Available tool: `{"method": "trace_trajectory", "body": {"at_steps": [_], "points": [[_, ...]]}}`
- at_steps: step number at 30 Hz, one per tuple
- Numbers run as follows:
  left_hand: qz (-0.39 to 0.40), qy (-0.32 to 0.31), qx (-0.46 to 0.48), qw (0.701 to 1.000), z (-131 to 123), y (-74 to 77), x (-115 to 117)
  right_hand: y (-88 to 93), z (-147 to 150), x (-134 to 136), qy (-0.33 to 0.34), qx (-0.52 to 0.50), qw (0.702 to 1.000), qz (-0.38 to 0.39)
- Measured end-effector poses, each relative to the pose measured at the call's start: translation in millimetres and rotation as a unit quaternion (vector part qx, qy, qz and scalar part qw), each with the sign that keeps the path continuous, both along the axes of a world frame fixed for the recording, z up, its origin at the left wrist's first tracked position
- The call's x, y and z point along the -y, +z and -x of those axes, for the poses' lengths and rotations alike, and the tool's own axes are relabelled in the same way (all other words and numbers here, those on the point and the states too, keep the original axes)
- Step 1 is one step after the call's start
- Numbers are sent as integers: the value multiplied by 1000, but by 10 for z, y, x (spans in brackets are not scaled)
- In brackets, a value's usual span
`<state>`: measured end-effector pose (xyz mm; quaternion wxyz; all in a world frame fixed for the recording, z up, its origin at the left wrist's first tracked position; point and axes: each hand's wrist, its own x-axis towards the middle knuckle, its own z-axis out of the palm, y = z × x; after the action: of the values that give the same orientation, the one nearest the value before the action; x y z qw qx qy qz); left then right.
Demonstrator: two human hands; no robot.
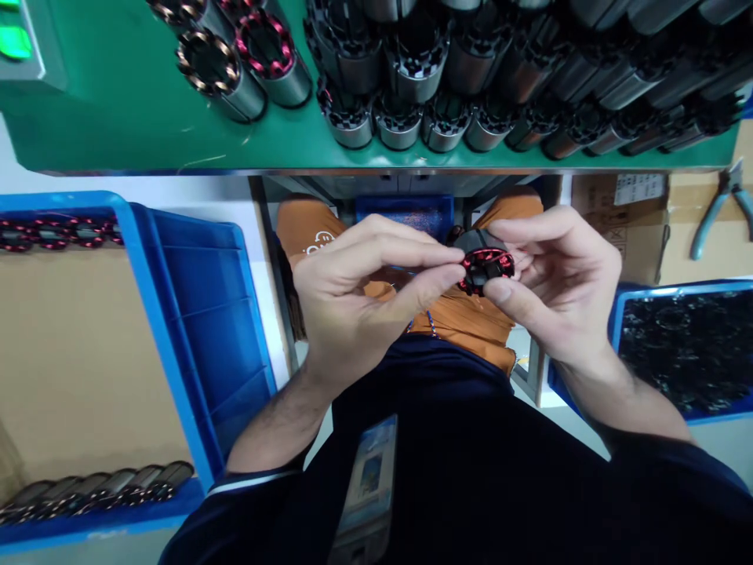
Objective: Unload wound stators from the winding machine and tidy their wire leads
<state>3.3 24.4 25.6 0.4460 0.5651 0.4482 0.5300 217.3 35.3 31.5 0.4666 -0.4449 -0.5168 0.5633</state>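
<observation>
A small round motor stator (485, 260) with red wire windings and a dark metal shell is held up above my lap. My right hand (556, 278) grips it from the right, thumb on the lower rim and index finger over the top. From the left, my left hand (382, 286) has thumb and index finger pinched together at the stator's left edge. Whether a wire end lies between those fingertips is too small to tell. The stator's wound end faces me.
On the green table (135, 133) stand rows of metal stators (400, 129) and several wound ones (274, 55). A blue crate (200, 314) is at left, a bin of black parts (688, 345) at right, with pliers (714, 208) on cardboard.
</observation>
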Motion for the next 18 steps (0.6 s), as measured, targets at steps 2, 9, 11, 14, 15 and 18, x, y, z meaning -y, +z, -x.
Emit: {"method": "trace_trajectory", "body": {"at_steps": [2,9,11,14,15,18], "points": [[42,-18,26,999,-28,-111,3,-11,-19,21,3,-16,1000,1],[124,-48,77,988,56,-409,-29,70,-86,66,85,-43,994,57],[99,-81,55,990,90,-305,-57,66,-73,49,107,-35,993,47],[74,-107,31,991,111,-148,-81,16,-66,33,113,-2,993,45],[72,-109,23,991,111,-117,-77,-4,-69,35,107,8,993,45],[89,-112,-8,990,100,-129,-23,-51,-97,66,98,18,994,46]]}}
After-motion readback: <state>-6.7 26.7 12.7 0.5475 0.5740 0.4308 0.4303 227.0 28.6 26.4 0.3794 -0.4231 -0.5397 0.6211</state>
